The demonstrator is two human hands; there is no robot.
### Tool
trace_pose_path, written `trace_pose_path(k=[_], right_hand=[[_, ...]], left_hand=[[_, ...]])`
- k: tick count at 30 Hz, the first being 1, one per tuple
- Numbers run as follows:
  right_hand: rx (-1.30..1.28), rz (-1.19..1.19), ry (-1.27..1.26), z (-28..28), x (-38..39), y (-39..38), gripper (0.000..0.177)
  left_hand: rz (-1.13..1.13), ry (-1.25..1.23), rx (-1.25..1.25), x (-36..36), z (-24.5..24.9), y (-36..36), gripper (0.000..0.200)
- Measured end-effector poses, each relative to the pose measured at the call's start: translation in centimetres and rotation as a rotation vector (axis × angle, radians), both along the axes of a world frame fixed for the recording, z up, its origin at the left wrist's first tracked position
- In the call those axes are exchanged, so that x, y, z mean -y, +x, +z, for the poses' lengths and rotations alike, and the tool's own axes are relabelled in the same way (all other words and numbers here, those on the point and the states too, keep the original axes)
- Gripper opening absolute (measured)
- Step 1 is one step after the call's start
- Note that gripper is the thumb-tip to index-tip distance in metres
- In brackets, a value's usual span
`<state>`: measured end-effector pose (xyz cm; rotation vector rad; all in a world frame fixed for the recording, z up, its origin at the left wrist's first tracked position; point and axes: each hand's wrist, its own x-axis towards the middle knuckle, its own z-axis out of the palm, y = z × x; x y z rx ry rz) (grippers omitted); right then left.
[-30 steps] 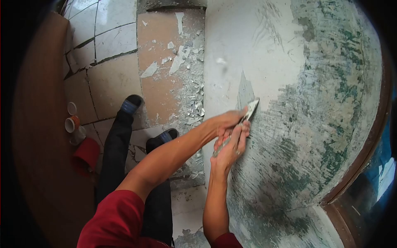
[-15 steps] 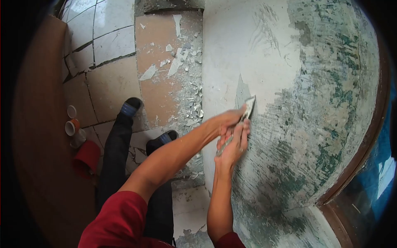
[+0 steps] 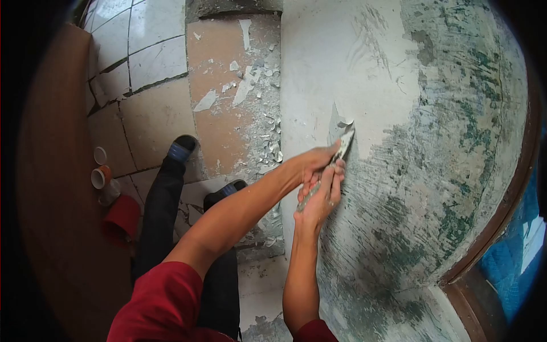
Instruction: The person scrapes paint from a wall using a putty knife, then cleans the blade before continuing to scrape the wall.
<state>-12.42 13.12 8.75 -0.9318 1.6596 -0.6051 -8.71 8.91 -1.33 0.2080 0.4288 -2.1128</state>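
Note:
My left hand [image 3: 318, 162] is closed around the upper part of a paint scraper [image 3: 345, 142], close to its blade. Lower on the handle, my right hand [image 3: 322, 199] wraps the same tool. The blade slants up and to the right against the wall [image 3: 325, 68]. At its tip a small flake of paint [image 3: 344, 123] curls away from the surface. A narrow grey scraped patch [image 3: 336, 117] shows beside it. White paint covers the wall's left part, while its right part is rough, grey and green.
Loose paint chips [image 3: 272, 145] lie along the wall's foot on brown boards [image 3: 219, 125]. A red bucket [image 3: 121, 219] and an orange-and-white cup [image 3: 101, 176] stand at left on cracked floor tiles [image 3: 154, 128]. A brown frame [image 3: 484, 245] edges the wall at right.
The scraper blade has pushed slightly up the wall with both hands on it. The paint flake at its tip now curls out more clearly.

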Motion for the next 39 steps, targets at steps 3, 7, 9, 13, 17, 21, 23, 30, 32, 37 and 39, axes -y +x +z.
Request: trace_pose_path(k=[3,7,9,13,17,21,23,30,32,37,39], right_hand=[[-0.026,0.012,-0.016,0.6,0.6,0.5,0.023],[0.001,0.044,0.014,-0.9,2.1,1.3,0.021],[0.004,0.057,0.002,-1.4,2.0,1.9,0.020],[-0.018,0.033,0.037,1.1,1.4,1.4,0.022],[0.046,0.101,0.081,-1.0,3.7,3.1,0.024],[0.077,0.079,0.112,-1.1,3.6,3.2,0.024],[0.053,0.071,0.092,-0.1,3.0,3.2,0.028],[0.092,0.149,0.156,-5.1,6.5,5.3,0.033],[0.107,0.140,0.201,-5.0,6.1,5.7,0.032],[0.171,-0.013,0.170,-1.2,1.4,1.2,0.026],[0.131,-0.007,0.173,-0.4,1.3,0.6,0.025]], left_hand=[[0.032,0.018,0.031,0.5,-0.3,-1.6,0.053],[0.017,0.006,0.016,1.8,-2.5,-0.4,0.053],[0.019,0.023,-0.003,1.5,-2.0,0.5,0.053],[0.007,0.011,-0.097,1.0,-0.6,-0.2,0.053],[-0.039,0.169,0.019,2.3,0.1,4.4,0.051],[-0.005,0.116,-0.121,2.6,-2.4,3.1,0.049],[-0.030,0.224,-0.061,2.9,-1.4,2.1,0.050],[-0.010,0.107,0.035,4.5,-7.1,5.6,0.050],[0.005,0.137,0.004,4.2,-8.2,4.5,0.051],[0.061,0.153,0.070,0.5,-2.2,1.0,0.054],[0.052,0.179,0.080,0.3,-1.5,-0.1,0.055]])
